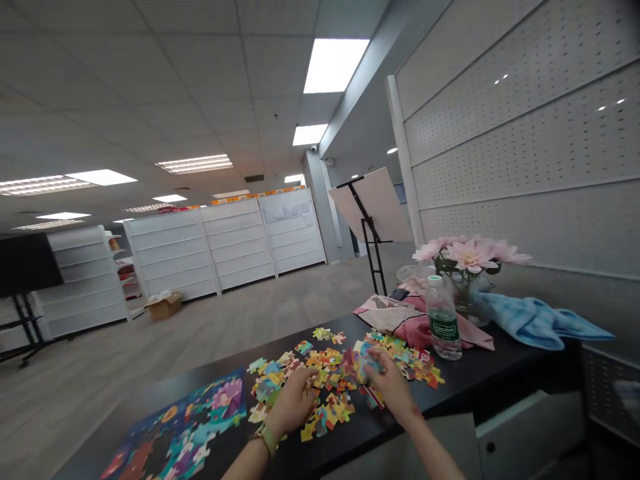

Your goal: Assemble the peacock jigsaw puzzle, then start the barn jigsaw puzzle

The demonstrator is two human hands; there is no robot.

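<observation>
Loose jigsaw puzzle pieces (327,363) lie heaped on the dark tabletop (265,453), mostly yellow, with orange and blue among them. Over the left side of this heap is my left hand (295,403), a band on its wrist. Its fingers curl inward at the yellow pieces, and whatever may be between them is hidden. My right hand (387,383) is closed on puzzle pieces (359,360), blue and reddish and smeared by motion, just above the heap. To the left lies a partly assembled puzzle (200,427) in blue, purple and teal, with a gap in it.
At the right of the table stand a clear water bottle (444,323) with a green label and pink flowers (470,253) in a vase. A pink cloth (415,320) and a blue checked cloth (540,320) lie around them. Beyond is an easel (370,233).
</observation>
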